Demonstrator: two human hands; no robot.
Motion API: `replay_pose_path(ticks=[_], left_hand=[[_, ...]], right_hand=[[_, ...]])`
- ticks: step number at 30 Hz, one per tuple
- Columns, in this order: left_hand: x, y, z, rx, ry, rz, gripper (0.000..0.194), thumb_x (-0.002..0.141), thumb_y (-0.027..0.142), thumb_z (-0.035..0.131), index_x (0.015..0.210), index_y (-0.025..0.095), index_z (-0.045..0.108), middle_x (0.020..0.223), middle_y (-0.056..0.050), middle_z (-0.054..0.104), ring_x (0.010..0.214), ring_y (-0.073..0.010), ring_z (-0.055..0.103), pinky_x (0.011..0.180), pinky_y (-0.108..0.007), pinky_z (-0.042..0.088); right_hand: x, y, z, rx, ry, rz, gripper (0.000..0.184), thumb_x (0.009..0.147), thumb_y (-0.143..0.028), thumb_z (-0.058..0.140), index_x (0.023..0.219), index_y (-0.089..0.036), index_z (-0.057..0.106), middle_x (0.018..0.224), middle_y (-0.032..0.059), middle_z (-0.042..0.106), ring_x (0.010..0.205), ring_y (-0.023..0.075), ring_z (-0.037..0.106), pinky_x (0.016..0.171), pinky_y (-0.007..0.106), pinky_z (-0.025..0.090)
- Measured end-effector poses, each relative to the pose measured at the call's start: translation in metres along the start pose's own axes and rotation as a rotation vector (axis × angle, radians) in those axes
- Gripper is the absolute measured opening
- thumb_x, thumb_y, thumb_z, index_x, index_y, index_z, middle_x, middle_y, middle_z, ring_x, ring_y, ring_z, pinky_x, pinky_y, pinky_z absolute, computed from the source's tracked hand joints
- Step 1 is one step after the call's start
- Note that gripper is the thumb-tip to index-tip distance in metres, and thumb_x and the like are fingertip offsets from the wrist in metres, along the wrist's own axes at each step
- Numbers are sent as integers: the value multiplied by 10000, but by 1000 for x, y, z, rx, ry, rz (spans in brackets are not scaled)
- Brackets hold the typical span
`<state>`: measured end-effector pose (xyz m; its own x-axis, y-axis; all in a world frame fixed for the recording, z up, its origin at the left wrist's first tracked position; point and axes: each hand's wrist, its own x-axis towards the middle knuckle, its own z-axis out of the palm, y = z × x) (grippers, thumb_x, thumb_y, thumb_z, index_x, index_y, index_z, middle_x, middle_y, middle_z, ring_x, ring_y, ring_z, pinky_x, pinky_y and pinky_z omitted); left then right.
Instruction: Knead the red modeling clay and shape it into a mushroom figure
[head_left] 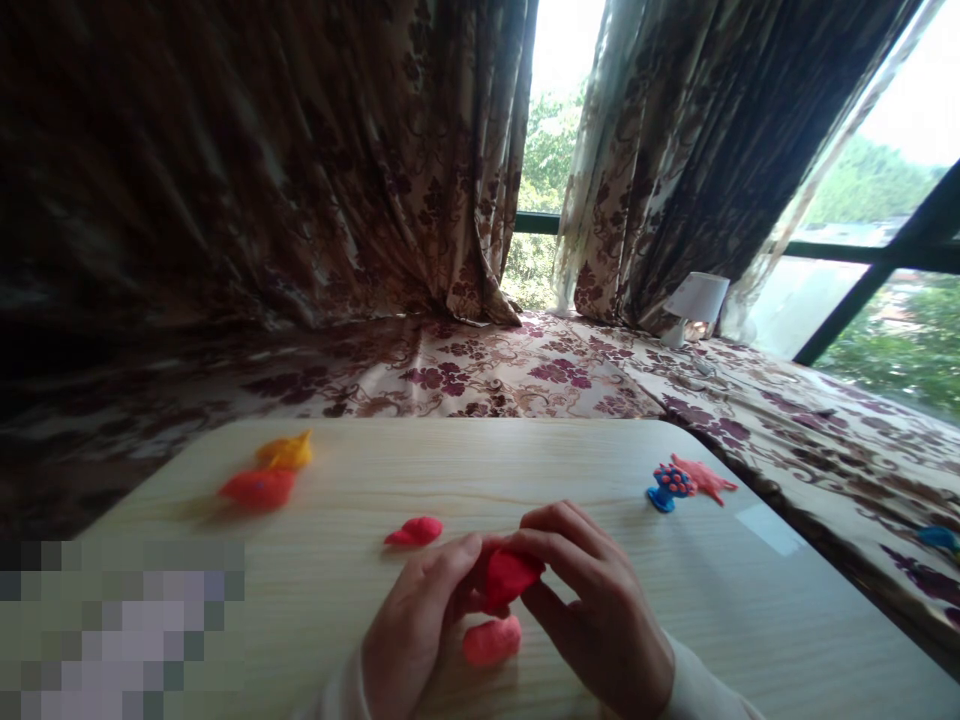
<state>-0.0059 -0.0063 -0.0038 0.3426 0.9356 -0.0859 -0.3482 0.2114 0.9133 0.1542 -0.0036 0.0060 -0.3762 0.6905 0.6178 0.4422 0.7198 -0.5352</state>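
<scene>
1. As the left hand (411,622) and right hand (611,610) pinch red clay (513,578), seemingly working it, soft stuff calls for light fingertips.
2. Just nearside of the grip lies a pink lump (492,641).

Table (360,470): we're seeing smooth, faintly glossy wood grain.
Curtains (420,150) beyond table: we're seeing cloth.
Red lump (513,580) above table: looking matt.

both the left hand (420,610) and the right hand (600,600) hold a red lump (513,578) between their fingers, above the pale wooden table (360,460), near a pink lump (492,641).
</scene>
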Motion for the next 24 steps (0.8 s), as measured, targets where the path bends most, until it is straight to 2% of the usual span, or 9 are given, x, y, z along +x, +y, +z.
replay_pose_path(ticks=[2, 5, 10, 14, 16, 19, 21, 24], left_hand=[[1, 0, -1, -25, -35, -12, 288, 774, 427, 584, 846, 174, 700, 762, -42, 657, 742, -168, 549, 700, -271, 464], [2, 0, 0, 45, -5, -35, 277, 759, 420, 614, 869, 178, 690, 789, -43, 664, 729, -153, 555, 691, -251, 460], [1, 3, 2, 169, 28, -20, 283, 761, 435, 611, 773, 153, 641, 623, 0, 601, 647, -126, 539, 630, -211, 427], [0, 0, 0, 141, 68, 44, 288, 787, 425, 579, 694, 162, 649, 651, 1, 616, 655, -122, 541, 656, -207, 436], [0, -3, -1, 89, 91, 46, 240, 784, 397, 591, 724, 182, 678, 689, -2, 654, 671, -127, 568, 675, -206, 450], [0, -3, -2, 48, 75, 18, 212, 758, 373, 626, 872, 215, 708, 797, -20, 711, 746, -157, 614, 728, -229, 472], [1, -2, -2, 64, 55, 29, 238, 760, 387, 618, 901, 225, 721, 845, -30, 728, 793, -174, 623, 753, -240, 479], [1, 0, -2, 107, 39, 61, 257, 753, 437, 611, 861, 245, 743, 826, -19, 742, 766, -172, 627, 744, -229, 487]], right_hand=[[0, 0, 1, -4, 16, 15, 214, 823, -102, 575, 993, -230, 595, 874, 40, 570, 786, 179, 521, 679, 305, 431], [0, 1, 1, -41, 24, -10, 238, 813, -76, 567, 1001, -221, 583, 881, 46, 569, 774, 179, 515, 667, 307, 427], [1, 0, 0, -59, 23, -47, 217, 823, -87, 566, 981, -230, 606, 852, 45, 584, 759, 183, 511, 653, 310, 427], [0, -2, 3, 0, 80, 19, 153, 822, -103, 583, 920, -216, 614, 824, 35, 585, 753, 173, 524, 664, 298, 437], [-1, -1, 4, 42, 98, 75, 141, 812, -99, 594, 898, -209, 608, 826, 29, 578, 758, 166, 534, 667, 287, 441], [-1, 1, 4, 98, 69, 109, 231, 803, -64, 580, 968, -225, 600, 864, 21, 573, 784, 157, 542, 692, 277, 447], [-1, 2, 3, 112, 26, 95, 275, 803, -58, 568, 1011, -236, 597, 895, 25, 568, 811, 159, 542, 716, 281, 447], [0, 2, 2, 90, -24, 75, 199, 823, -112, 575, 971, -236, 621, 875, 26, 565, 795, 163, 533, 700, 289, 438]])
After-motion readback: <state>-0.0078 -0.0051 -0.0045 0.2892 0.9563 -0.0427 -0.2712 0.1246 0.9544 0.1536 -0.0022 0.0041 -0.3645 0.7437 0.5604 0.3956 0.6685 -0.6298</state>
